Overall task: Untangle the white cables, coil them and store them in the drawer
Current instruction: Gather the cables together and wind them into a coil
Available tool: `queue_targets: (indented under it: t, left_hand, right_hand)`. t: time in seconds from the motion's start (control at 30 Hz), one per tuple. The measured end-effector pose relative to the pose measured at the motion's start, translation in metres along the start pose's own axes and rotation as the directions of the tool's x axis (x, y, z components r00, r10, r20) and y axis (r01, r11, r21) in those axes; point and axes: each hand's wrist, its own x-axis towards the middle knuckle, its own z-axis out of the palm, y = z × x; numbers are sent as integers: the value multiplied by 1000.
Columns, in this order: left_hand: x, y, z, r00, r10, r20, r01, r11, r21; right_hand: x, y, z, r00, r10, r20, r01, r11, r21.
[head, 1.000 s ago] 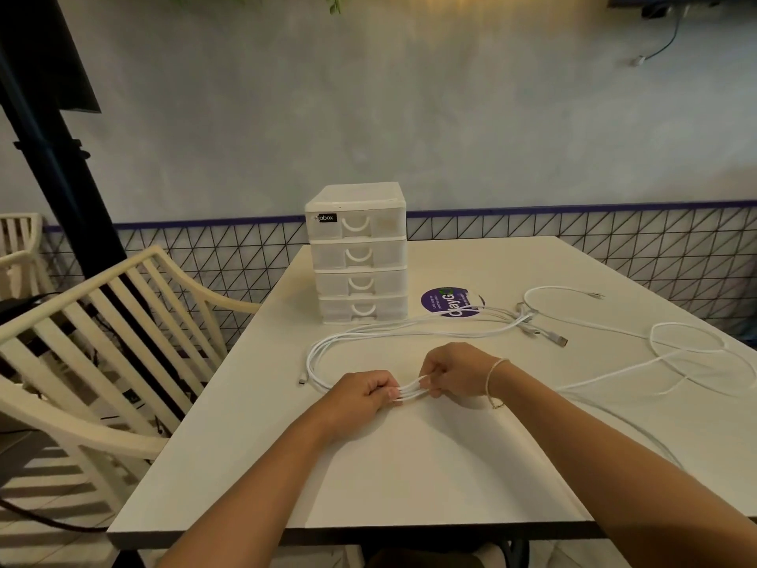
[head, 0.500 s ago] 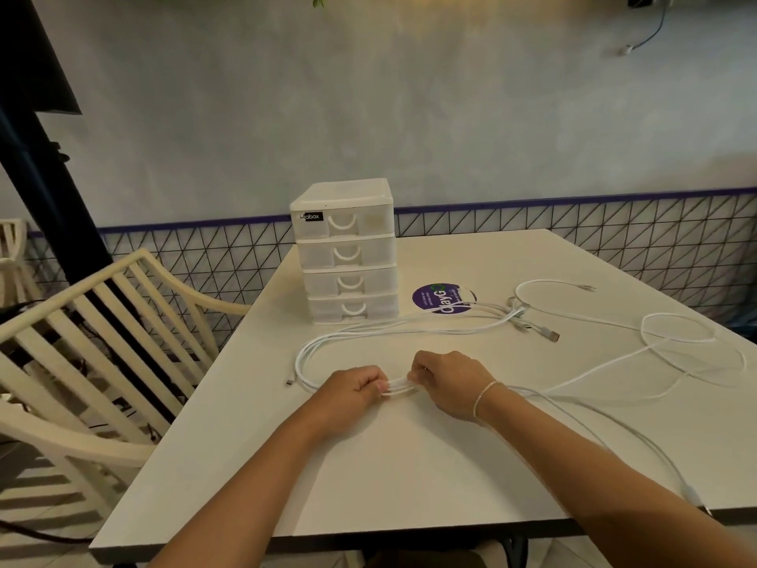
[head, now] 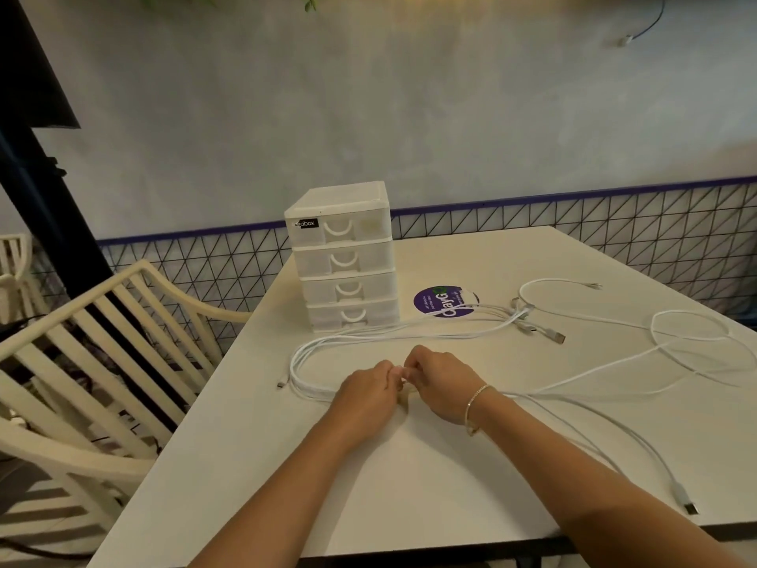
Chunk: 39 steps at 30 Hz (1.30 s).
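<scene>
Pinching white cables (head: 409, 327) between both hands, left hand (head: 366, 393) touching right hand (head: 440, 387), mid-tabletop (head: 409, 485); lying looped before closed drawer unit (head: 344, 256), crossing purple sticker (head: 440, 301), chair (head: 102, 362) alongside

Where the left hand (head: 366, 393) and right hand (head: 440, 385) met, the stretch of white cables (head: 409, 327) between them was hidden, so the grip could not be made out. The drawer unit (head: 343, 256) had frosted fronts that blurred its contents. The small print on the purple sticker (head: 440, 302) was unreadable. The bench (head: 409, 485) ran off at the right edge, and the chair (head: 102, 362) at the left.
</scene>
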Motion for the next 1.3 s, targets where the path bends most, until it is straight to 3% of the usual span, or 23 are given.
queue_targets:
  t: [0.27, 0.43, 0.53, 0.63, 0.77, 0.83, 0.93, 1.0, 1.1, 1.13, 1.3]
  left_hand:
    - [0, -9, 6, 999, 33, -32, -38, 987, -154]
    - [-2, -6, 7, 998, 65, -20, -67, 990, -124]
    - [-3, -8, 6, 998, 37, -45, -44, 986, -163]
    - [-5, -8, 4, 997, -9, -71, -6, 976, -216]
    - [-4, -7, 5, 996, -6, -91, -13, 979, -205]
    - [-4, -7, 6, 996, -8, -92, -11, 979, -204]
    - [-5, -5, 7, 995, -13, -100, -10, 974, -228]
    - [-6, -5, 7, 995, -10, -103, -15, 972, -234]
    - [-7, -7, 7, 993, -1, -114, -27, 968, -251]
    - [-7, -8, 7, 993, -2, -118, -29, 966, -257]
    - [-2, -11, 9, 988, -17, -154, -26, 962, -270]
  right_hand:
    - [-10, 23, -50, 957, 52, 286, -123, 964, 235]
    - [-20, 56, -90, 926, 127, 355, -128, 992, -19]
    - [-24, 74, -112, 942, 169, 289, -157, 986, -64]
    - [-36, 102, -141, 947, 294, 130, -248, 926, -284]
    - [-46, 136, -163, 883, 460, -91, -414, 676, -610]
    - [-45, 133, -154, 897, 415, -151, -427, 726, -539]
    - [-31, 83, -125, 965, 103, -241, -167, 950, -263]
    - [-19, 36, -100, 991, 13, -136, -36, 986, -165]
    - [-1, -6, -64, 976, 55, 212, -22, 988, -155]
    - [4, -9, -56, 961, 62, 271, -16, 985, -169]
    - [8, -5, -47, 960, 41, 278, -8, 993, -119]
